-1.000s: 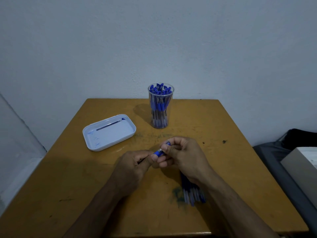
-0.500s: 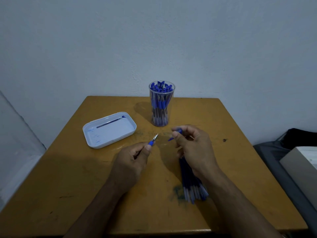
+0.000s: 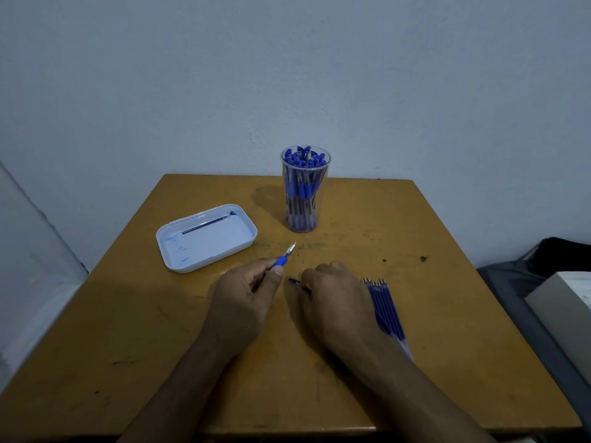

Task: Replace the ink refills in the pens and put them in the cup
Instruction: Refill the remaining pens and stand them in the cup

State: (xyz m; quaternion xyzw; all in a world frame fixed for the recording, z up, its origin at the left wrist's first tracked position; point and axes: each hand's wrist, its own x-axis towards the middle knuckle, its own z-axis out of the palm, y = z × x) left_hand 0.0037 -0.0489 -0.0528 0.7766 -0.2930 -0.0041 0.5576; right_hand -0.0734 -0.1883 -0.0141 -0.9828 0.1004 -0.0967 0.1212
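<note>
My left hand (image 3: 246,298) grips an uncapped blue pen (image 3: 285,255), its metal tip pointing up and away toward the cup. My right hand (image 3: 335,302) is lowered to the table with fingers curled; a blue pen cap (image 3: 294,281) pokes out from under its fingers. A clear cup (image 3: 305,190) packed with several capped blue pens stands at the back centre. A bundle of blue refills (image 3: 383,306) lies on the table just right of my right hand, partly hidden by my wrist.
A white tray (image 3: 179,260) with one used refill (image 3: 208,224) in it and ink smears sits at the left of the wooden table (image 3: 128,330). A dark bag and a pale box (image 3: 563,302) stand off the table's right edge.
My right hand pulled the cap off the pen, then dropped down to the table with it. My left hand kept the pen, its bare tip now exposed.
</note>
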